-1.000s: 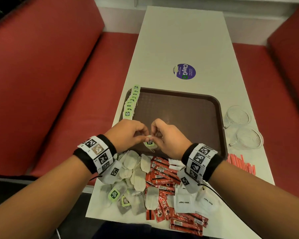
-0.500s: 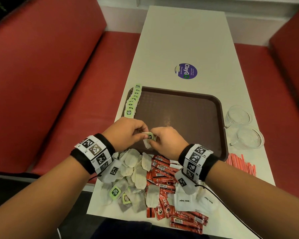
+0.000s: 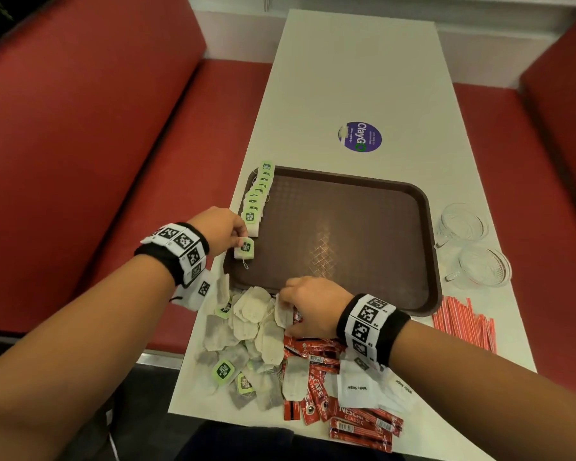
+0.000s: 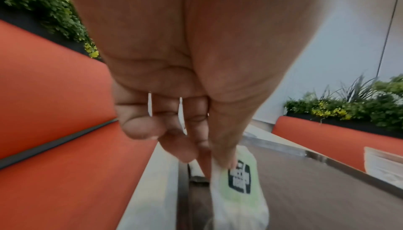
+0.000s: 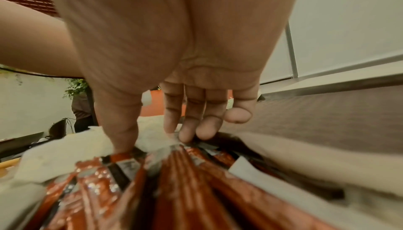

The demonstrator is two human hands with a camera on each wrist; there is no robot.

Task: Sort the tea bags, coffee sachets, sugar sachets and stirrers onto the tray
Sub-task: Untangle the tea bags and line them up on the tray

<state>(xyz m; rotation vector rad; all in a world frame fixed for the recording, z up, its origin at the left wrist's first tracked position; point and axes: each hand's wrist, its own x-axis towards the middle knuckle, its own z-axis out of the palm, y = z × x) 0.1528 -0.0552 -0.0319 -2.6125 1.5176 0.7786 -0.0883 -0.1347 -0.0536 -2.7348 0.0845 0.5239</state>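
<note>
My left hand (image 3: pixel 221 231) pinches a tea bag (image 3: pixel 244 249) over the tray's (image 3: pixel 346 191) near-left corner; my right hand (image 3: pixel 308 302), fingers loosely spread, touches the near pile of tea bags (image 3: pixel 253 317).

Right hand (image 3: pixel 308 304) covers part of the coffee sachets (image 3: pixel 316 357); fingertip contact w/ tea bag pile (image 3: pixel 253 324) unclear. Held tea bag (image 4: pixel 238 189) blurred, cut off at bottom edge. Right glass cups (image 3: pixel 463 224) faint.

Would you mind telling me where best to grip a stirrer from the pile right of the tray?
Probably pinch one stirrer mid-length across its width, coming from above: they lie flat and packed side by side on the table, so only the tops are exposed.
</note>
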